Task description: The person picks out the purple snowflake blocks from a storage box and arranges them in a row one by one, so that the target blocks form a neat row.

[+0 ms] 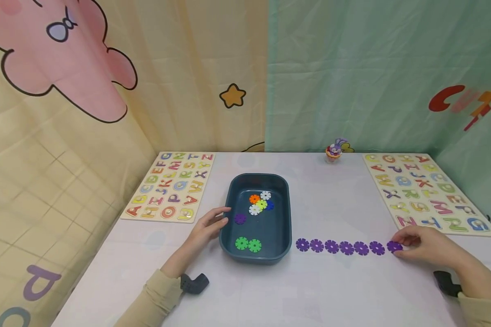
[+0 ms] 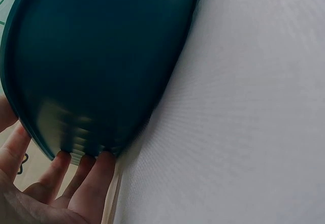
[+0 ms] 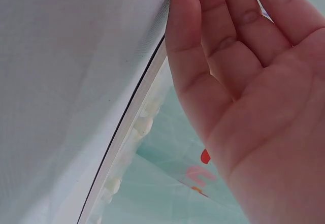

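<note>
A row of several purple snowflake discs [image 1: 332,246] lies on the table in the head view. At its right end my right hand [image 1: 427,245] pinches one more purple snowflake disc [image 1: 394,246] between fingers and thumb. The right wrist view shows the right hand [image 3: 264,82] near the tabletop, but that disc is hidden there. My left hand [image 1: 211,225] rests against the left side of a dark teal tray [image 1: 255,260]. Its fingertips [image 2: 104,168] touch the tray's outer wall in the left wrist view. Inside lie green discs [image 1: 254,245], a purple disc [image 1: 240,218] and a mixed-colour cluster [image 1: 262,204].
A wooden alphabet board [image 1: 167,187] lies at the left of the white table [image 1: 331,290]. Another alphabet board [image 1: 427,195] lies at the right, just beyond the right hand. A small toy figure [image 1: 333,151] stands at the back edge before the curtain [image 1: 352,77].
</note>
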`<state>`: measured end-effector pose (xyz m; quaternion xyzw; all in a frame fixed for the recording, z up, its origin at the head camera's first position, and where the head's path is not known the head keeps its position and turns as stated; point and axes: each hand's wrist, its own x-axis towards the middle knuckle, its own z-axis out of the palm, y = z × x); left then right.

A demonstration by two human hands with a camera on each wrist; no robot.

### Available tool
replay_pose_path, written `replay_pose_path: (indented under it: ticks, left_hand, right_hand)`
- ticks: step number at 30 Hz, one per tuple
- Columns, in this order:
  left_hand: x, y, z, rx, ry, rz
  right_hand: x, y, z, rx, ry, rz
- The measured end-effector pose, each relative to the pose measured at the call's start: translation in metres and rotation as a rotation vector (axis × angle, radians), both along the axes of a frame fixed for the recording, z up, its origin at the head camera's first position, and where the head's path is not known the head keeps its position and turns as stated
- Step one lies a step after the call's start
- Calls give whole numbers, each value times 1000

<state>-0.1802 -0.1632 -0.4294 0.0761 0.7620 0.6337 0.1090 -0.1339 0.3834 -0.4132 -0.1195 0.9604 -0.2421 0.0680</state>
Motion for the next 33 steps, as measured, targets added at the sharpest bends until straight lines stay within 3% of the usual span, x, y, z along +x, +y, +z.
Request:
replay_pose_path:
  ticks: [16, 33]
  left_hand:
    - [-1, -1, 0, -5, 0, -5]
    - [-1, -2, -1, -9, 1, -8]
  right_hand:
    - [1, -4, -1, -35, -68, 12]
    - [1, -4, 0, -76, -68, 59]
